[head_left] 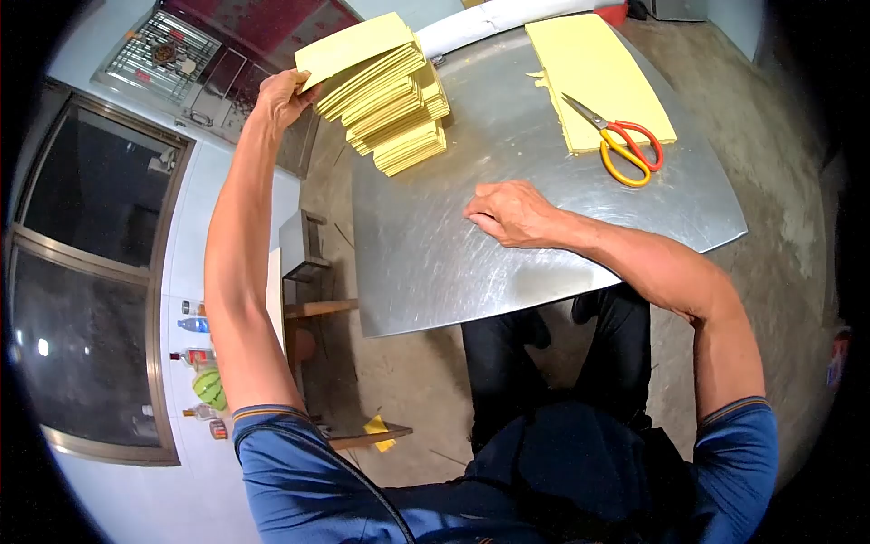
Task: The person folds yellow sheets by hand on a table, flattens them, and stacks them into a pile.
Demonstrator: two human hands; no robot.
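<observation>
My left hand [288,98] is at the far left corner of the metal table, its fingers and thumb closed on the edge of yellow paper [353,50]. That paper lies on top of a tall, uneven pile of folded yellow paper bundles [390,113]. My right hand [512,213] rests on the table, fingers curled in with the thumb against them, and nothing shows in it. Scissors [625,150] with one red and one yellow handle lie partly over a flat stack of yellow sheets [603,77] at the right. Their blades point to the far left.
The metal table [435,281] has a bare edge close to my legs. A wooden stool or bench [322,308] stands left of it. Bottles [192,356] and a watermelon [209,390] sit along the left wall. A yellow scrap [381,433] is lower left.
</observation>
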